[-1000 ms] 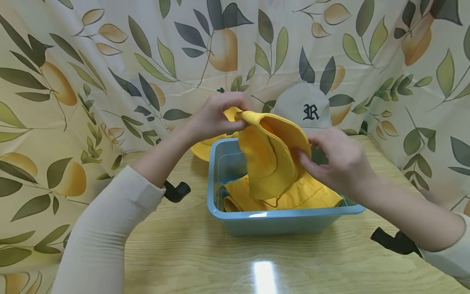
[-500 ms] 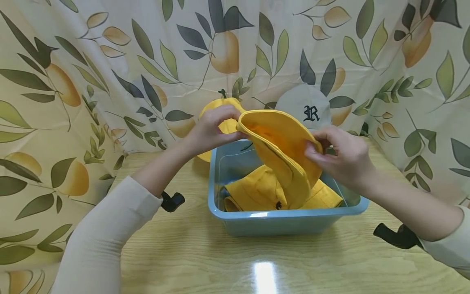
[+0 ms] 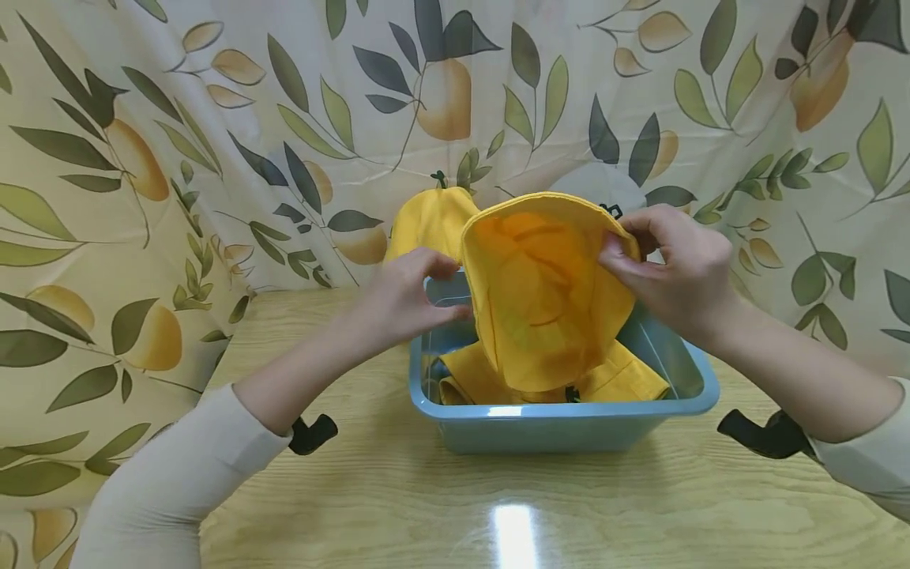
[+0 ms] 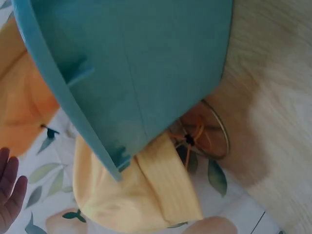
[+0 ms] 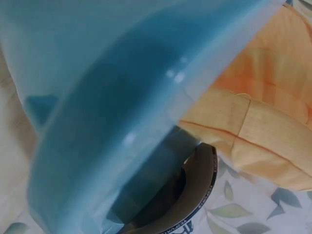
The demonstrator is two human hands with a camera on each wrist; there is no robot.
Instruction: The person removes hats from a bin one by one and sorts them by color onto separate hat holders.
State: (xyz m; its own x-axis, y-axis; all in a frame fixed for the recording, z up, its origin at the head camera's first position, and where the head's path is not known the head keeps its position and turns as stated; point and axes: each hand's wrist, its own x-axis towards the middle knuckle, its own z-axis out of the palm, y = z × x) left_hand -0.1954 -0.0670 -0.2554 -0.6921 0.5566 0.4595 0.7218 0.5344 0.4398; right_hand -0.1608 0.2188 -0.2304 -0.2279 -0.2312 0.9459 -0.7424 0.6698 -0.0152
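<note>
A yellow bucket hat (image 3: pixel 547 300) hangs above the blue bin (image 3: pixel 569 431), its inner side facing me in the head view. My right hand (image 3: pixel 678 265) pinches the hat's right rim between thumb and fingers. My left hand (image 3: pixel 405 300) is at the hat's left edge, thumb and fingers spread apart; the left wrist view shows those fingers (image 4: pixel 9 180) clear of the cloth. More folded yellow cloth (image 3: pixel 636 379) lies in the bin, partly covered by the hat, with a small dark mark. The right wrist view shows the held hat's yellow fabric (image 5: pixel 273 136) beyond the bin rim.
Behind the bin, at left, stands another yellow hat (image 3: pixel 426 225) with a green stem on top. A pale cap (image 3: pixel 597 186) with a dark letter is mostly hidden at the back. The bin rests on a wooden table (image 3: pixel 341 490) before a leaf-patterned curtain (image 3: pixel 284 118).
My left hand has let go of the hat rim and moved slightly down. The hat has been turned so its inside faces me. My right hand has kept its pinch and risen a little.
</note>
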